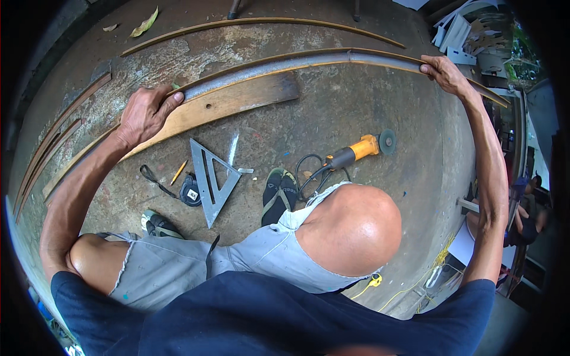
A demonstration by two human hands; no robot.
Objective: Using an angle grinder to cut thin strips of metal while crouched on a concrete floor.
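Note:
A long, rusty-edged metal angle bar (279,64) stretches across the far part of the floor, its grey inner face showing. Near its left part, my left hand (147,113) is closed around it, thumb on the edge. My right hand (445,74) grips the same bar toward its right end. Beneath the bar lies a wooden plank (237,98) with a dark far end and a small hole. Closer to me are a grey metal speed square (206,185), a tape measure (190,191) with a black strap, and a yellow pencil (179,172).
An orange and black angle grinder (356,151) lies right of my foot, its cord looped beside it. Another thin bar (267,21) lies farther off, and several rusty strips (53,139) rest at left. A yellow plug (375,280) is near my knee. Clutter stands along the right side.

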